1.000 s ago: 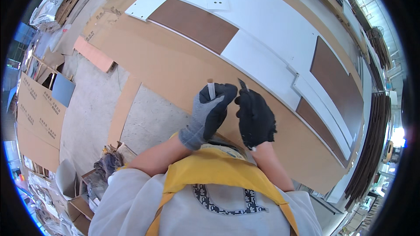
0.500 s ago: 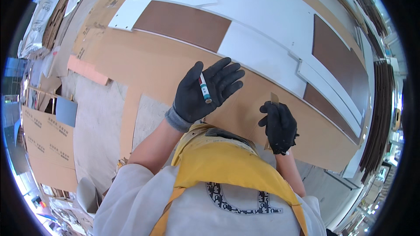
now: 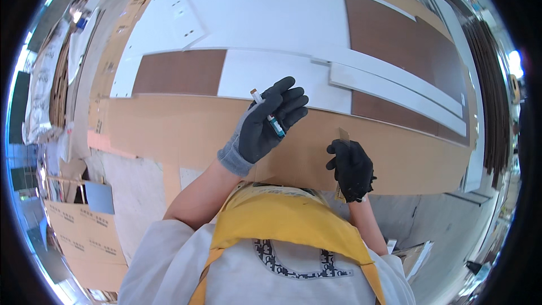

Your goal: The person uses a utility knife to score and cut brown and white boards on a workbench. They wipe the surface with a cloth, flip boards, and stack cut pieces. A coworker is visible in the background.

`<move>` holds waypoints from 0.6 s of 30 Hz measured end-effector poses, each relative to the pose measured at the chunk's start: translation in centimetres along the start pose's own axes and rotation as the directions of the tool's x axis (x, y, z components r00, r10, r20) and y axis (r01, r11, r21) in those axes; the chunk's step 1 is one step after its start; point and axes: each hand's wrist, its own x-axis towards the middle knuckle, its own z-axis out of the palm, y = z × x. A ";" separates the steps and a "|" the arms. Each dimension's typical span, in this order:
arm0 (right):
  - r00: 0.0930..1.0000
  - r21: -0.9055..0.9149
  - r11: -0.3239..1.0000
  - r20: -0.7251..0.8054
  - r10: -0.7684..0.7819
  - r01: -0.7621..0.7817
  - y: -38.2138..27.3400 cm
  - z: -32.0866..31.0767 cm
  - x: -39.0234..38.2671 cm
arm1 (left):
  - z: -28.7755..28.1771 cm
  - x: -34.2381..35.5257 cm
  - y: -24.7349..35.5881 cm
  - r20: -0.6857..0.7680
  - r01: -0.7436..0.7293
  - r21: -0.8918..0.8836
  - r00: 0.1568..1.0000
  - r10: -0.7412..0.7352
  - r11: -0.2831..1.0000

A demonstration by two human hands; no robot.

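My left hand [image 3: 266, 121], in a black and grey work glove, is palm up over the cardboard with its fingers stretched out. A white and teal marker pen [image 3: 278, 126] lies slantwise across the palm, pinned under the thumb, and its orange-brown end sticks out beyond the glove. To the right, my gloved right hand [image 3: 352, 170] is closed around a flat, yellowish-brown ruler-like strip [image 3: 343, 134]. The strip shows above the fingers and again below the hand; its middle is hidden by the glove. Neither hand touches the panels ahead.
White panels [image 3: 265, 14] and brown panels [image 3: 179, 73] lie overlapped on a cardboard sheet [image 3: 186, 121]. Narrow white boards [image 3: 395, 95] rest on top at right. Stacked dark strips [image 3: 486, 101] stand at far right. A printed cardboard piece [image 3: 84, 231] is at the lower left.
The view has turned, so the panels now lie more level. In my left hand the marker has shifted and the thumb now crosses it. My right hand keeps its grip on the strip.
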 end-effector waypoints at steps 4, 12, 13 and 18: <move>0.984 0.069 0.989 -0.111 0.139 -0.132 2.3 -3.1 0.7 | 1.3 3.0 -2.4 -0.002 0.073 0.189 0.997 -0.074 0.979; 0.938 0.153 0.966 -0.248 0.242 -0.209 6.3 -8.3 1.4 | 3.2 10.7 -5.6 -0.210 0.220 0.807 0.974 -0.082 0.548; 0.931 0.158 0.963 -0.261 0.254 -0.219 6.7 -8.8 1.5 | 2.6 12.2 -5.8 -0.240 0.229 0.864 0.970 -0.033 0.448; 0.911 0.142 0.963 -0.315 0.265 -0.231 8.4 -11.5 1.9 | -1.0 16.9 -6.7 0.069 -0.011 0.763 0.995 0.065 -0.646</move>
